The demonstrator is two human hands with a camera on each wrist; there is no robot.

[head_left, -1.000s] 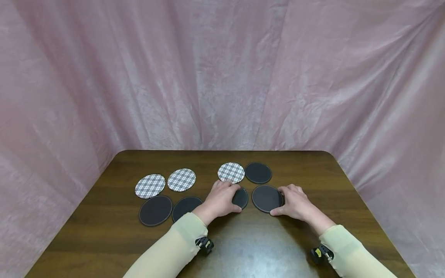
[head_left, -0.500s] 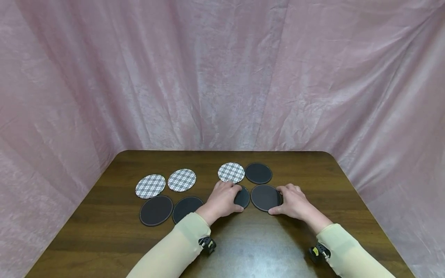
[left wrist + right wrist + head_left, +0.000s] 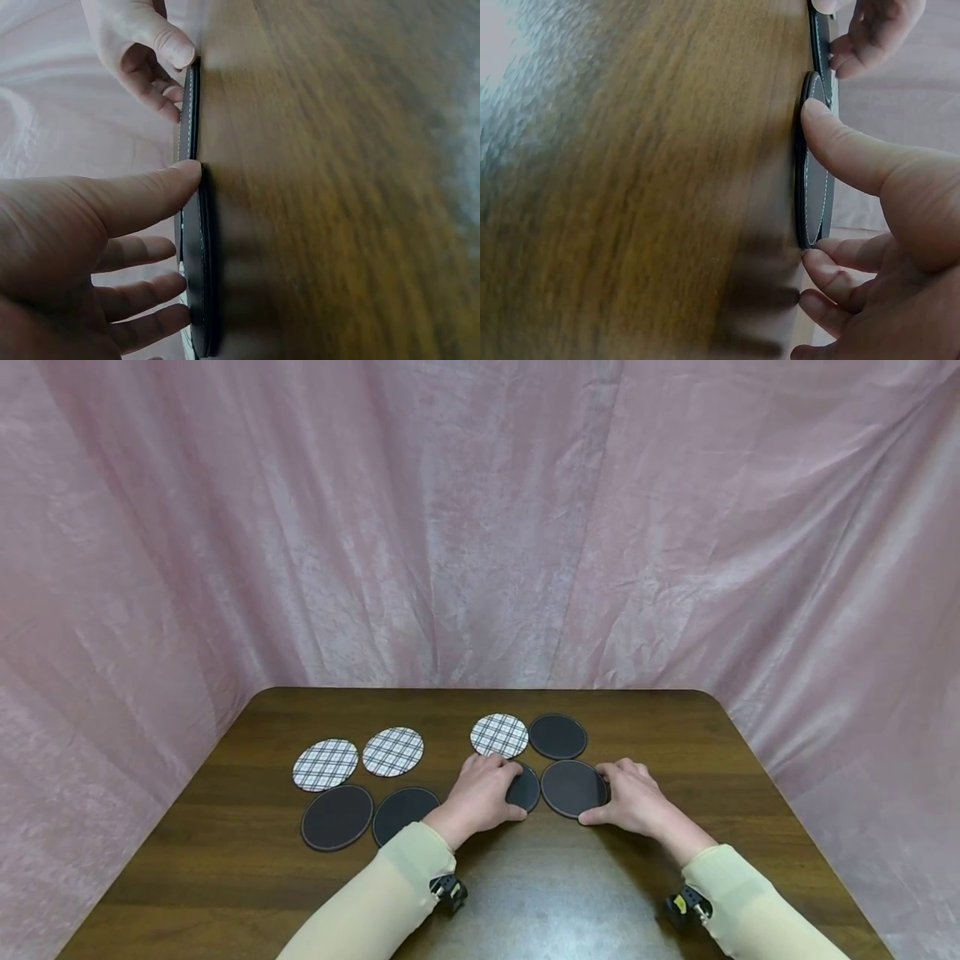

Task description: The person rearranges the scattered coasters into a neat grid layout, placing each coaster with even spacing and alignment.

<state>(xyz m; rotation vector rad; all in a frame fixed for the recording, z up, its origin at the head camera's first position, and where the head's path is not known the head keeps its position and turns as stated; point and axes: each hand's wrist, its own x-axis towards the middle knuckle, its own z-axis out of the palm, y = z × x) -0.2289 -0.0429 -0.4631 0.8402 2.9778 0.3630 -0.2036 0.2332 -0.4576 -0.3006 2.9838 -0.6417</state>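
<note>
In the head view my left hand (image 3: 482, 793) spans a dark round coaster (image 3: 525, 789), thumb on its near rim and fingers over its far side, hiding its left part. My right hand (image 3: 632, 798) grips another dark coaster (image 3: 573, 789) by its right side, thumb at the near rim. These two coasters lie flat with their rims touching or nearly so. Behind them lie a plaid coaster (image 3: 499, 735) and a dark coaster (image 3: 557, 736). The left wrist view shows my left thumb (image 3: 165, 193) against the stitched rim; the right wrist view shows my right thumb (image 3: 840, 146) likewise.
To the left is another group: two plaid coasters, one far left (image 3: 326, 765) and one beside it (image 3: 393, 752), above two dark coasters (image 3: 337, 817), one partly covered by my left arm. The brown wooden table (image 3: 570, 893) ends at a pink curtain (image 3: 480, 527).
My right hand has slid its coaster slightly left, and my left hand has shifted its coaster slightly right. The gap between the two has closed. In the last half second they barely move.
</note>
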